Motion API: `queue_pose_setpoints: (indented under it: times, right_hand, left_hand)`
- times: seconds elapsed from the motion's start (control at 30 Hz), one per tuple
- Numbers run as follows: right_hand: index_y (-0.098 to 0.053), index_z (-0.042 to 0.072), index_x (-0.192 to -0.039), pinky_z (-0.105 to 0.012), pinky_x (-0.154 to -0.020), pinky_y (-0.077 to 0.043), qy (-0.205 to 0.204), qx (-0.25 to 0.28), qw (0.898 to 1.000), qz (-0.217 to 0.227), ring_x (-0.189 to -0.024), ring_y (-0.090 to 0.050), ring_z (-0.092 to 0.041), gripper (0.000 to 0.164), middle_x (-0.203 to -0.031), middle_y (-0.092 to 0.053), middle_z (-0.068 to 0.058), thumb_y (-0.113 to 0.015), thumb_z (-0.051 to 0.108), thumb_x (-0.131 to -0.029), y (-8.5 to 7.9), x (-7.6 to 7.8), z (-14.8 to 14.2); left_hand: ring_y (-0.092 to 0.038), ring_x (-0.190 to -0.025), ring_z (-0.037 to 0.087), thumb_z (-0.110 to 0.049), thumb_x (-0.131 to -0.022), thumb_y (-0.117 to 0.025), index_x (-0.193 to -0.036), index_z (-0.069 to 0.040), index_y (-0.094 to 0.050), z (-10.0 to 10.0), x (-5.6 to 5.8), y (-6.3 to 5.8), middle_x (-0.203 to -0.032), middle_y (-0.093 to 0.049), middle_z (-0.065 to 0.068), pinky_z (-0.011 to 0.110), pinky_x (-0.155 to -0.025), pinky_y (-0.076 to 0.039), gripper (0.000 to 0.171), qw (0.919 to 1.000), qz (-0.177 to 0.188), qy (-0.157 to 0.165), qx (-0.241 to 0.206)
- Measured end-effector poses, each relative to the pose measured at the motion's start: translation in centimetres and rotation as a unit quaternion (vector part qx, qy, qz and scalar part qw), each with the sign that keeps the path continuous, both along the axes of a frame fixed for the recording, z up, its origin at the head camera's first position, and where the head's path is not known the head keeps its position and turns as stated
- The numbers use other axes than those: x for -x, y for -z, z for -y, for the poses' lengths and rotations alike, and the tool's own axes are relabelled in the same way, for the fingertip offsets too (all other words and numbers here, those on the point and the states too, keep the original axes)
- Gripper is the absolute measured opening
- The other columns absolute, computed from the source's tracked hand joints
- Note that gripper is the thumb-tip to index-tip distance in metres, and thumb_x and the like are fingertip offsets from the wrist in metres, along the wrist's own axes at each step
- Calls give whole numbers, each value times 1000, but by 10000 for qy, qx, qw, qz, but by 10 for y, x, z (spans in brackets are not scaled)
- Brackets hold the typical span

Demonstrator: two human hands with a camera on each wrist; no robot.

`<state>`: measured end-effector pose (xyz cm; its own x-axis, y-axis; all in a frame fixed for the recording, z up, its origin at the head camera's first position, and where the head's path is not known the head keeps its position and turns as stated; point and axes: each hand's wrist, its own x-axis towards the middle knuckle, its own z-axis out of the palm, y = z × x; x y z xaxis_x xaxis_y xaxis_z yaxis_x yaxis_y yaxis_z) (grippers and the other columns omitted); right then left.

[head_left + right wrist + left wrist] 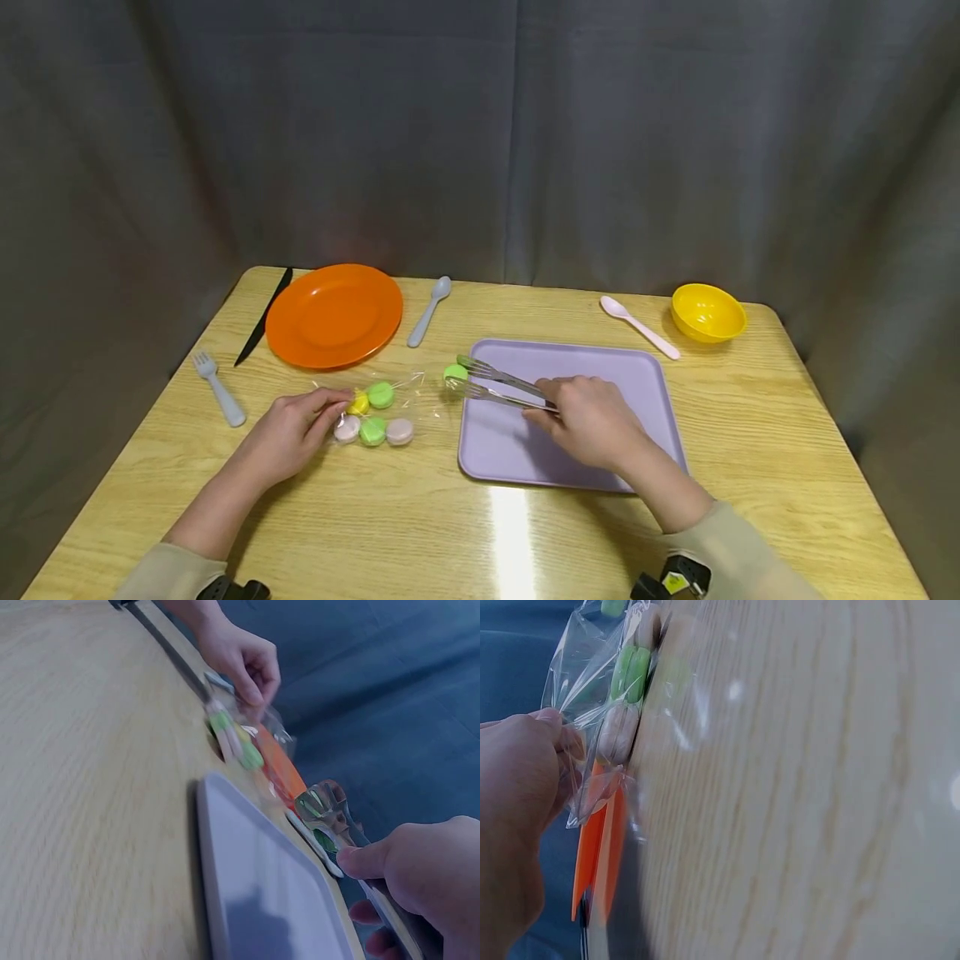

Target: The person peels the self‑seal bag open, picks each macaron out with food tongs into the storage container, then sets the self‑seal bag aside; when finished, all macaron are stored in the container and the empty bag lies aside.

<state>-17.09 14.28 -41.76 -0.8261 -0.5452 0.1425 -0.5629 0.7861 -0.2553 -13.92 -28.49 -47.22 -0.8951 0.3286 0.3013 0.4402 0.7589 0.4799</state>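
Note:
My left hand (288, 437) pinches the left end of a clear plastic bag (585, 682) lying on the table. Inside it are green, pale pink and yellow macarons (372, 432). My right hand (592, 421) grips metal tongs (510, 390) above the lilac tray (645, 408), with slotted ends pointing left. A single green macaron (454, 373) is between the tong ends, beside the tray's left rim and close to the bag's right end. In the right wrist view, the thumb lies along the tongs (337, 825).
Behind the bag stands an orange plate (333, 317), with a black knife (264, 317) and a grey fork (218, 388) to its left. A grey spoon (429, 312) lies right of it. Back right are a pink spoon (639, 327) and a yellow bowl (708, 314).

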Motion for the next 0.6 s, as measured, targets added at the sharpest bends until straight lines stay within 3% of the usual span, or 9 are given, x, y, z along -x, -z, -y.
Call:
queue_pose_setpoints:
  times: [0.33,0.6]
  right_hand:
    - [-59,20,-80,-34,-49,-33,369,133,9987,-328,-56,-42,-14,31,-59,-39,8,-79,36,-98,0,4,-47]
    - [-57,20,-78,-36,-47,-36,740,-58,9970,-211,-58,-45,-16,34,-60,-42,4,-78,36,-98,10,6,-66]
  left_hand:
    - [-72,-114,26,-9,-107,-66,-123,-11,-75,3,1,-1,-122,-76,2,53,-95,-59,18,9999,70,37,-100]
    - [-72,-114,27,-9,-107,-66,-122,-11,-75,3,4,0,-121,-76,2,52,-95,-58,18,9998,-15,131,-156]
